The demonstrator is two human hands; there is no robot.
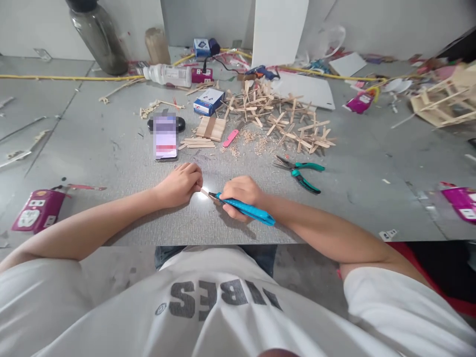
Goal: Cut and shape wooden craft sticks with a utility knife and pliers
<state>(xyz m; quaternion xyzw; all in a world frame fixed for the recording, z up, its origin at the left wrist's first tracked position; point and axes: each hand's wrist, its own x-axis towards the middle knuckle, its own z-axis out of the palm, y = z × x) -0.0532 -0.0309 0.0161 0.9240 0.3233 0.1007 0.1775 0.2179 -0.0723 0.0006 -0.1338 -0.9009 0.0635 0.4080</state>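
Note:
My left hand (180,184) rests on the table near its front edge, its fingers pinched on a thin wooden craft stick (205,192). My right hand (242,194) is closed around blue-handled pliers (255,211). Their dark jaws meet the free end of the stick; whether they grip or cut it I cannot tell. Beyond my left hand stands a phone (165,139) with a lit, partly blurred screen. Green-and-black needle-nose pliers (297,171) lie with spread handles to the right of my right hand.
Behind my hands are a bundle of craft sticks (217,129), a pink folding knife (230,138) and a blue-white box (208,101). Crossed stick pieces (275,111) form a pile. A plastic bottle (169,75) lies farther back. A wooden frame (449,96) stands far right.

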